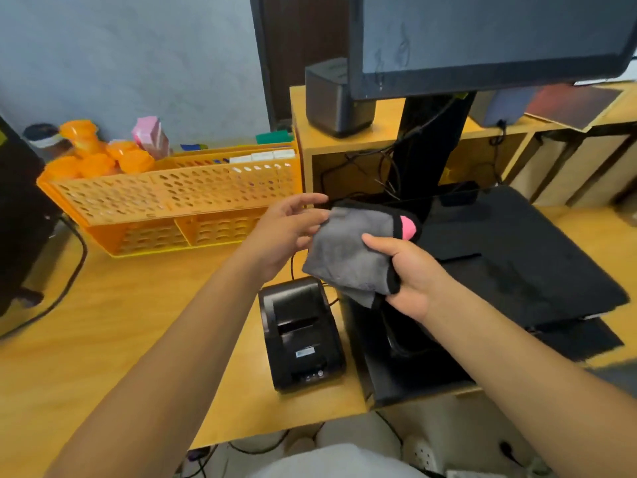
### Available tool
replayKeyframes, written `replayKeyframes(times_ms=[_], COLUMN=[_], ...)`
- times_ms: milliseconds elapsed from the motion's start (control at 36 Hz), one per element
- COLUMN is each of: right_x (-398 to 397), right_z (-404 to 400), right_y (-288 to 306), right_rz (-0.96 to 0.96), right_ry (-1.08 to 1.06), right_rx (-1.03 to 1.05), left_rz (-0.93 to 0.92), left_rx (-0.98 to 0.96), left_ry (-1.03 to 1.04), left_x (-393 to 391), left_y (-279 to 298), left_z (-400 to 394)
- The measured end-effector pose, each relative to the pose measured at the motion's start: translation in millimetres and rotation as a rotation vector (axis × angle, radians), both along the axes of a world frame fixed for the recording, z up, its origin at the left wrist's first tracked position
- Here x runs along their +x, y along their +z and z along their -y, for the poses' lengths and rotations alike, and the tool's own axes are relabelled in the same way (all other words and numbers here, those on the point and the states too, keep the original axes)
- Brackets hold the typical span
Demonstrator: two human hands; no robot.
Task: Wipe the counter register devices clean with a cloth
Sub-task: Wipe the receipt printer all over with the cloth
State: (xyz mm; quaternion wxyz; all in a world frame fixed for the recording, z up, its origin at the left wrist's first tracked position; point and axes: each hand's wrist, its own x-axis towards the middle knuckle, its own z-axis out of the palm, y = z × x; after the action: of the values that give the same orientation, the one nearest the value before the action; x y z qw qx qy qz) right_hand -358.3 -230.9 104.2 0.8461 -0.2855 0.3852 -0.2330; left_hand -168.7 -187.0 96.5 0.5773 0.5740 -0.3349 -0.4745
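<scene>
Above the boxy black receipt printer [301, 334], right hand [412, 276] grips the soft grey cloth [344, 255]; left hand [287, 232], fingers spread, touches its edge.

Single view, head-mounted, wide angle. Looks forward and steeply down over a wooden counter [113, 326] from the person's own standpoint. Both forearms enter from the bottom edge and converge near frame centre, close to the lens. Printer [301, 334] sits just below centre, near. Monitor [489, 39] is cut off by the top edge. Counter's near edge and floor show at bottom. Straight lines bow toward the borders. No second view.
</scene>
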Motion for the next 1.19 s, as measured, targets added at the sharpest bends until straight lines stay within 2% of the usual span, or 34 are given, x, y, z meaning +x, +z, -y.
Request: replayKeyframes(times_ms=[83, 167, 250, 306, 389, 500, 583, 833, 972, 1194], right_x=[3.8, 5.0, 4.5, 7.9, 13.3, 20.8, 26.3, 43.3, 47.8, 51.6], right_z=[-11.4, -23.3, -34.7, -44.0, -58.6, -71.9, -74.4, -72.6, -72.6, -68.1], right_y=[-4.8, -10.7, -17.4, -21.6, -26.8, -35.3, -39.4, -52.6, -58.5, -64.9], right_rz=[-0.065, -0.161, -0.282, -0.329, -0.381, -0.393, -0.369, -0.339, -0.34, -0.348], right_ry=[-0.137, -0.257, -0.321, -0.374, -0.443, -0.456, -0.454, -0.436, -0.431, -0.443], right_rx=[-0.034, -0.083, -0.164, -0.212, -0.294, -0.327, -0.338, -0.291, -0.303, -0.383], left_rz=[0.048, 0.279, 0.426, 0.436, 0.38, 0.109, 0.041, 0.025, 0.071, 0.171], left_rx=[0.058, 0.171, 0.394, 0.53, 0.603, 0.577, 0.529, 0.475, 0.455, 0.386], left_ry=[0.066, 0.125, 0.051, -0.026, -0.05, 0.038, 0.101, 0.102, 0.027, 0.086], left_x=[17.4, 34.5, 42.9, 43.0, 33.6, 21.5, 21.0, 24.8, 9.3, 10.4], left_y=[-17.0, -36.0, -59.3, -76.4, -107.1, -135.1, -139.3, -132.7, -136.4, -144.9], left_z=[-6.4, -10.4, -19.1, -34.9, -64.0, -88.6, -91.0, -95.1, -105.8, -104.9])
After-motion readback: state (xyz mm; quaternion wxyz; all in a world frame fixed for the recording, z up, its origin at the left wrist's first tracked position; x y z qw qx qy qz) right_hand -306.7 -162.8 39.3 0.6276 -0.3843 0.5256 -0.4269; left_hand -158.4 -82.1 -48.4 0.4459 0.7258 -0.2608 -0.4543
